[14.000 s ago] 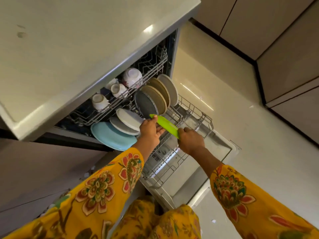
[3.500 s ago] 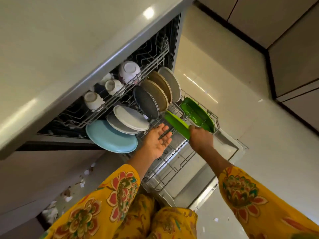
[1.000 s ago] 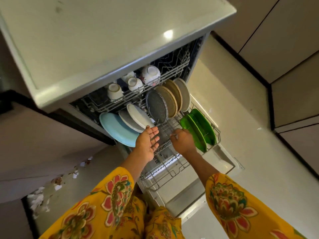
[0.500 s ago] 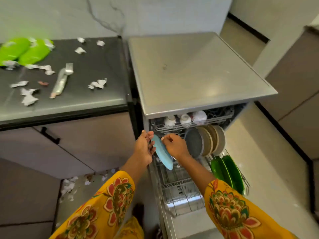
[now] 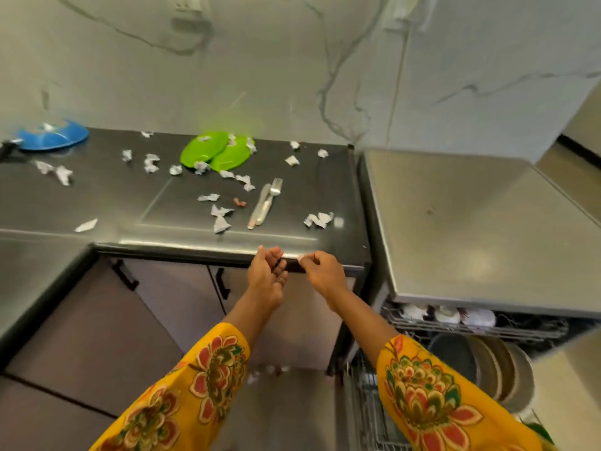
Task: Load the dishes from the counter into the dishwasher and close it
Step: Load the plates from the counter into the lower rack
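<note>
Both hands hover empty at the dark counter point(image 5: 97, 196) edge: left hand point(image 5: 266, 275) loosely spread, right hand point(image 5: 320, 271) half-curled; 2 green plates point(image 5: 214, 153) sit behind.

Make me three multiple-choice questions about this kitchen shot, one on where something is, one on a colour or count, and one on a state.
1. Where does the fork lie?
A. in the dishwasher rack
B. on the dark counter, right of the green plates
C. on the floor

2. How many green plates are on the counter?
A. two
B. four
C. none

3. What state is the dishwasher in?
A. shut
B. open, racks empty
C. open, with dishes racked

Answers: 1 B, the fork rests among paper scraps on the counter, right of the plates. 2 A, two overlapping green plates show near the wall. 3 C, cups sit in the upper rack and plates stand below.
</note>
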`<state>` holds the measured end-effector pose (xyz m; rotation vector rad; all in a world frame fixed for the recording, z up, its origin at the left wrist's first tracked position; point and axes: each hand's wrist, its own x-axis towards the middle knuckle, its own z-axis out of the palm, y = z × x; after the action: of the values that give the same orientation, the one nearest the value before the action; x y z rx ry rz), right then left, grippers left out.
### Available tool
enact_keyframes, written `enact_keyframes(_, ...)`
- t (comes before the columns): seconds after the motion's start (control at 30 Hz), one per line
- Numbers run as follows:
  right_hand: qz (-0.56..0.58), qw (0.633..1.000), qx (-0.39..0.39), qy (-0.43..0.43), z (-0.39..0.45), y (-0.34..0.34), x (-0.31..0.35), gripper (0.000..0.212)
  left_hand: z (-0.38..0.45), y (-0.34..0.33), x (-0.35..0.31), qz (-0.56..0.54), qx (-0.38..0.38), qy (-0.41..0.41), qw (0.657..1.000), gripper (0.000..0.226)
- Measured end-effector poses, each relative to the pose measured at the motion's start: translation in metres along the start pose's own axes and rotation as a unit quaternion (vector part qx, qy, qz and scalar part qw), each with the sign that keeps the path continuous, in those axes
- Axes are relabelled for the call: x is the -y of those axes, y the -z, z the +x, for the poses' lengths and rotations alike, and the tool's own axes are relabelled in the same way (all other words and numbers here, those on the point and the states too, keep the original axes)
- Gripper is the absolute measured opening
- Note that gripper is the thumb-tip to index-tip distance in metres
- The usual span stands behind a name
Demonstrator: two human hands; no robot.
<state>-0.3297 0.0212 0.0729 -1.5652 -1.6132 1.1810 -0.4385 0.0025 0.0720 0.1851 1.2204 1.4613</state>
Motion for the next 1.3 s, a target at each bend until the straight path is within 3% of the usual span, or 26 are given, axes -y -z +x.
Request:
enact_keyframes(0.3, -0.008, 1.0, 0.016, -0.002, 0.06, -0.111, 0.083, 0.016, 0.067, 0.07, -0.105, 0.006, -0.004, -0.022, 1.0, 0.035)
enact_keyframes(0.67, -0.012, 0.999, 0.044, 0.002, 0.102, -0.196, 0.135, 0.019, 0.118, 0.124, -0.177, -0.027, -0.03, -0.023, 0.999, 0.043)
enact_keyframes(0.87, -0.031, 0.998, 0.052, 0.005, 0.149, -0.22, 0.149, 0.02, 0.157, 0.127, -0.202, -0.049, -0.048, -0.018, 0.998, 0.036)
enact_keyframes(1.0, -0.029, 0.999, 0.035, 0.012, 0.198, -0.232, 0.165, 0.02, 0.191, 0.122, -0.224, -0.061, -0.056, -0.026, 0.996, 0.045)
enact_keyframes(1.17, -0.028, 0.999, -0.005, 0.019, 0.255, -0.24, 0.184, 0.019, 0.239, 0.106, -0.251, -0.069, -0.062, -0.008, 0.996, 0.035)
enact_keyframes(1.3, -0.03, 0.999, -0.01, 0.026, 0.299, -0.239, 0.198, 0.017, 0.276, 0.087, -0.267, -0.068, -0.061, 0.005, 0.996, 0.039)
